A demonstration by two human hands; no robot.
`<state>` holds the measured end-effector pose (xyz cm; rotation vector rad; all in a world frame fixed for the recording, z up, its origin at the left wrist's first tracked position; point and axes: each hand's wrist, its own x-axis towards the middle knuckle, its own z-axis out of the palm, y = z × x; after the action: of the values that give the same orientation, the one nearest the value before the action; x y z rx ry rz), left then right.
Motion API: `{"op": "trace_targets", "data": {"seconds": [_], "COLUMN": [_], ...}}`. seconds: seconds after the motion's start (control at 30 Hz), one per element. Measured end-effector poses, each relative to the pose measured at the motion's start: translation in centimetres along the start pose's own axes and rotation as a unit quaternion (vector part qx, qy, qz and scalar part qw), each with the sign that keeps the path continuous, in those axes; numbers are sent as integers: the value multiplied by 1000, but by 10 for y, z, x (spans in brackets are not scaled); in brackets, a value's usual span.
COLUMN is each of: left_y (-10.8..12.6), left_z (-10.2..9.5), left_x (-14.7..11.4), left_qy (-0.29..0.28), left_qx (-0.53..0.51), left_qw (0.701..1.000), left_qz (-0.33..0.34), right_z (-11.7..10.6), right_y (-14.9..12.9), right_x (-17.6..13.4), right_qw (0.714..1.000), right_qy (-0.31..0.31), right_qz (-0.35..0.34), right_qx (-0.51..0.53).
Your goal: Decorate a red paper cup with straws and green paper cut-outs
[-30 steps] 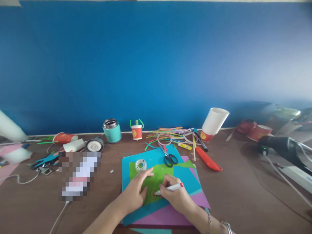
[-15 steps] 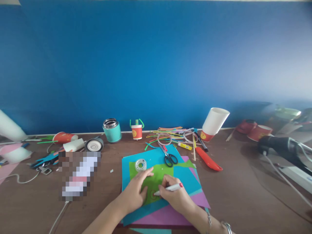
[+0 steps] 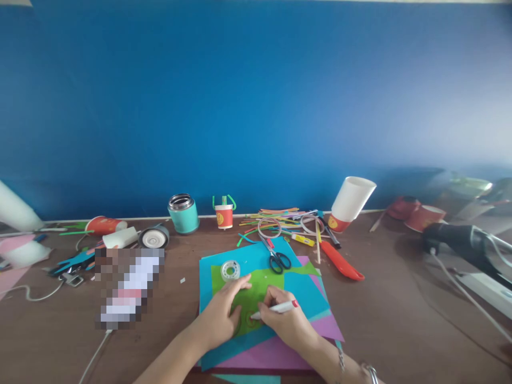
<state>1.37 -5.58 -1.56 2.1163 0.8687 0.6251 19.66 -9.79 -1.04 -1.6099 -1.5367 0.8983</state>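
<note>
Blue wall behind brown worktop. Green paper near worktop's front edge, under both hands. Left hand on paper, thumb apart, holding nothing. Right hand grips marker, long axis slanting left to circle drawn between hands.

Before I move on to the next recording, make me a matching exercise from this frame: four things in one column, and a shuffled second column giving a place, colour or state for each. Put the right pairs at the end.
Things
1. marker
2. tape roll
3. scissors
4. teal jar

Place, colour or state
A. at the far edge of the green sheet, just beyond the left hand
B. standing upright with an open top, near the blue wall
C. held in the fingers of the right hand
D. has black handles

Pairs
1-C, 2-A, 3-D, 4-B
</note>
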Motion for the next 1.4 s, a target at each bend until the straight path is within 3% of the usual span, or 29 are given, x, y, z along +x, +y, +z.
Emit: {"op": "trace_targets", "data": {"seconds": [0.4, 0.53, 0.6, 0.7, 0.77, 0.9, 1.0, 1.1, 1.23, 1.4], "left_y": [0, 0, 1, 8, 13, 17, 11, 2, -6, -4], "left_z": [0, 0, -2, -11, -23, -50, -62, -62, -53, -48], "left_x": [0, 0, 1, 5, 6, 5, 2, 0, 1, 3], "left_qy": [0, -2, -4, 3, 10, -19, -28, -43, -49, -33], "left_qx": [-8, -15, -28, -49, -49, 26, 110, 131, 120, 134], "left_qw": [1000, 1000, 999, 998, 997, 990, 978, 973, 975, 975], "left_qz": [-8, -11, -19, -39, -60, -134, -177, -187, -180, -172], "right_z": [-1, -2, -4, -12, -17, -25, -31, -39, -45, -35], "right_y": [-1, 0, 3, 10, 14, 15, 7, -8, -31, -46], "right_x": [0, 2, 4, 11, 15, 22, 22, 23, 30, 40], "right_qw": [1000, 996, 981, 935, 910, 876, 882, 887, 873, 838], "right_qy": [-3, -8, -2, 51, 93, 117, 101, 55, 17, -4], "right_qz": [4, 17, 59, 116, 111, 133, 144, 147, 155, 165], "right_qx": [14, 89, 187, 330, 388, 449, 437, 434, 462, 520]}}
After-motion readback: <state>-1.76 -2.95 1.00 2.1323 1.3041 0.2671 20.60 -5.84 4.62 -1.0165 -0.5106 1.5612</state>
